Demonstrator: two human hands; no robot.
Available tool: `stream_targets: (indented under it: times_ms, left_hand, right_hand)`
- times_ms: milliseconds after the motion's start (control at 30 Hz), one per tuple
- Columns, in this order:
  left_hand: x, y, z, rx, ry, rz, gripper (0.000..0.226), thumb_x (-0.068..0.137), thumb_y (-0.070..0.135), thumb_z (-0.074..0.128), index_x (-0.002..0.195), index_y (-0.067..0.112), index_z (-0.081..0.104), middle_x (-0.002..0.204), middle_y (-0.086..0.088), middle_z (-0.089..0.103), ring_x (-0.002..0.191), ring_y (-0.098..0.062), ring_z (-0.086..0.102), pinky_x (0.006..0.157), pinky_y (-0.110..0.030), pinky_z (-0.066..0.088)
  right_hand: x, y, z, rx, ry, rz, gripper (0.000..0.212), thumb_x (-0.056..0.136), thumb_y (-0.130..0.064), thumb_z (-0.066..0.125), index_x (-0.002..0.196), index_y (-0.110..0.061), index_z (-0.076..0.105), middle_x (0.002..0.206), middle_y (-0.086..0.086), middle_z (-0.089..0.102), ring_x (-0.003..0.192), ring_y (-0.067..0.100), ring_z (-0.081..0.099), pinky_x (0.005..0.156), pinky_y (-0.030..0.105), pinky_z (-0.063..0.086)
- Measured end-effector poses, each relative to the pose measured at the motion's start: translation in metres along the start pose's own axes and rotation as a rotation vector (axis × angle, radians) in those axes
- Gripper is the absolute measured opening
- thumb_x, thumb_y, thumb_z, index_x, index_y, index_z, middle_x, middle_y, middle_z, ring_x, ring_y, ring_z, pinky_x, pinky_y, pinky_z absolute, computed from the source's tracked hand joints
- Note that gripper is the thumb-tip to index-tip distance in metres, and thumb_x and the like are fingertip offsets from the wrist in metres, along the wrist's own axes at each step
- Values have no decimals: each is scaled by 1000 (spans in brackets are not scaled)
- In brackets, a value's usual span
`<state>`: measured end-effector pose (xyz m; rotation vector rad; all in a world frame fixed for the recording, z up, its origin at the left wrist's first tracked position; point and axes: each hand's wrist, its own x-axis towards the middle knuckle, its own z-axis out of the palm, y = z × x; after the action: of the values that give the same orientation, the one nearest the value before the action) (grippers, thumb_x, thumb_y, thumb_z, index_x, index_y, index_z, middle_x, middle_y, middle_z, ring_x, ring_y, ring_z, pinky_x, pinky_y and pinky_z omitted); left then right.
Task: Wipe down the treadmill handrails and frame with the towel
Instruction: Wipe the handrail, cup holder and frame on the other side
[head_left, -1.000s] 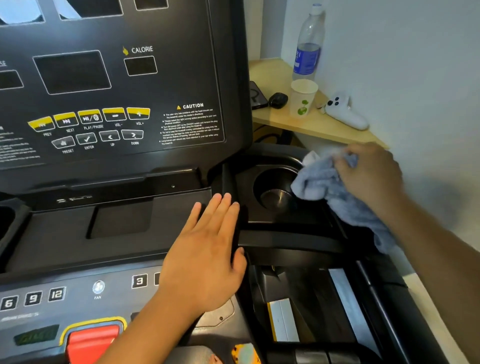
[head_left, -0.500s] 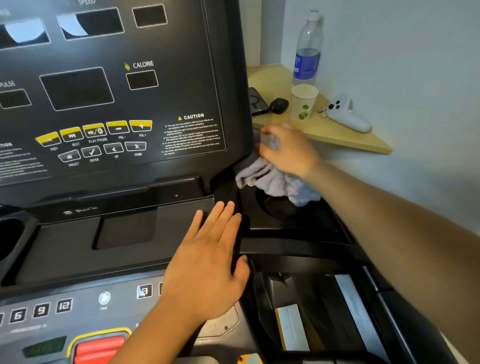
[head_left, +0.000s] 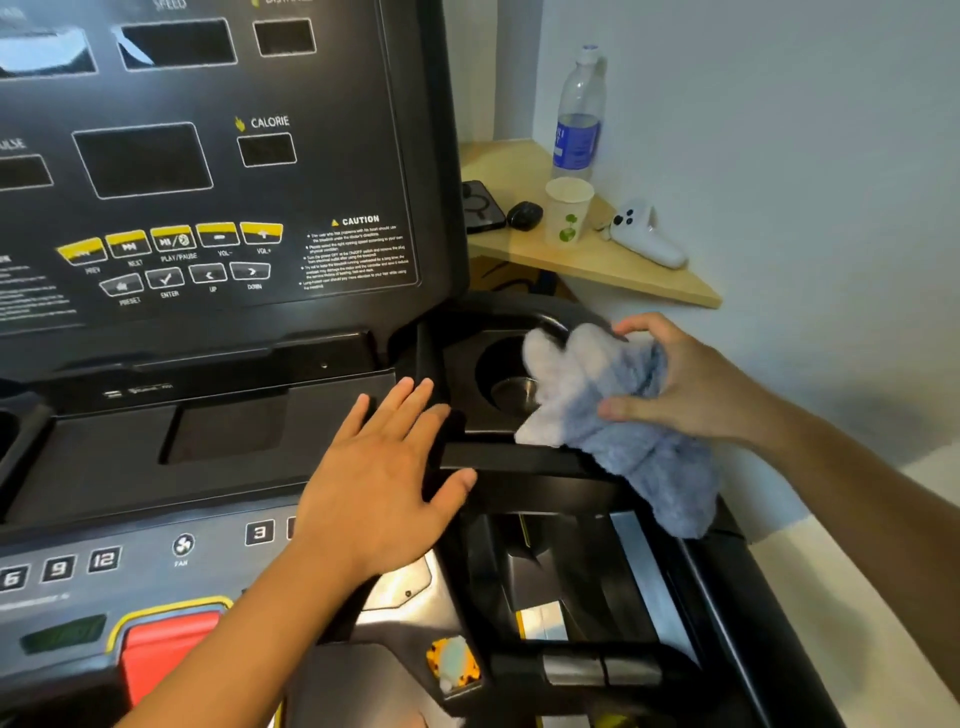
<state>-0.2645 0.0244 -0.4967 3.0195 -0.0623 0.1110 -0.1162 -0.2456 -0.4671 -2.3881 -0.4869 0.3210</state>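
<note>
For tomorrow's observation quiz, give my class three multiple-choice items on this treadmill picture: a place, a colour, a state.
1. Where does the paper cup stand? A in the cup holder; B on the wooden shelf; C on the floor.
2. What colour is the towel? A red; B green; C blue.
3. How is the left hand? A flat, fingers straight; B gripping the towel; C a fist.
Answers: B, beside the bottle; C, pale blue pile; A, resting open on the console.
</note>
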Motion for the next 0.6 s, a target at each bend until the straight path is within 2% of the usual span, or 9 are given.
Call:
stream_targets:
  times_ms: [67,133,200,267,400,433,500,567,600]
  left_hand:
    - [0,3,-3,-112,17,-26,93,80,83,23,153,26,24,161,4,23,150,-10,9,123,-40,1]
    - [3,13,-10,-445,-5,-33,106,69,91,40,154,32,14,158,11,30,148,-11,22,123,-47,2]
    - [7,31,-19,-844,-1,27,108,64,74,72,150,40,16,150,25,38,140,-4,37,121,-50,17]
    - [10,40,-27,-1061,148,-23,91,67,45,85,142,38,33,137,27,52,127,1,51,112,-37,39]
    - [5,17,-57,-1415,465,-319,43,73,17,76,114,25,65,113,-2,72,111,-27,66,99,-59,48]
    - [3,10,-63,-1495,503,-355,36,79,11,72,110,26,67,112,-4,72,111,-30,65,99,-62,47]
    - [0,2,-77,-1586,552,-357,33,87,2,63,106,28,68,111,-6,71,110,-31,66,97,-64,45]
    - [-3,1,-86,-1594,605,-333,35,89,-2,59,101,30,67,104,-2,71,103,-27,66,93,-63,46]
    - [-4,0,-89,-1592,621,-331,38,88,-3,57,98,32,67,100,1,71,101,-25,65,90,-63,48]
  right_hand:
    - [-9,-13,3,218,43,-57,85,51,-56,85,125,-40,46,120,-15,55,110,11,57,97,41,49]
    - [-15,-36,12,402,46,-125,82,52,-47,90,122,-45,47,120,-8,59,107,12,62,95,45,52]
    - [-19,-62,18,569,2,-219,85,57,-31,90,129,-40,46,120,-1,61,107,15,64,92,43,54]
    - [-23,-80,16,740,-76,-311,92,63,-10,87,139,-32,39,125,1,59,111,17,64,93,41,54]
    - [-25,-75,7,638,-169,-265,113,61,-6,88,143,-46,23,133,2,52,113,15,63,94,39,54]
    - [-26,-71,9,508,-231,-205,107,64,-7,87,144,-42,26,128,2,56,105,15,66,90,40,56]
    - [-27,-66,17,173,-338,-160,63,75,-13,80,129,-31,53,105,1,68,84,14,70,80,38,59]
    - [-23,-69,18,-62,-248,-197,16,86,-17,68,96,-29,68,84,-3,69,73,12,66,70,34,55]
    - [-19,-71,15,-88,-128,-204,15,89,-15,61,88,-29,68,81,-3,67,73,11,62,66,31,50]
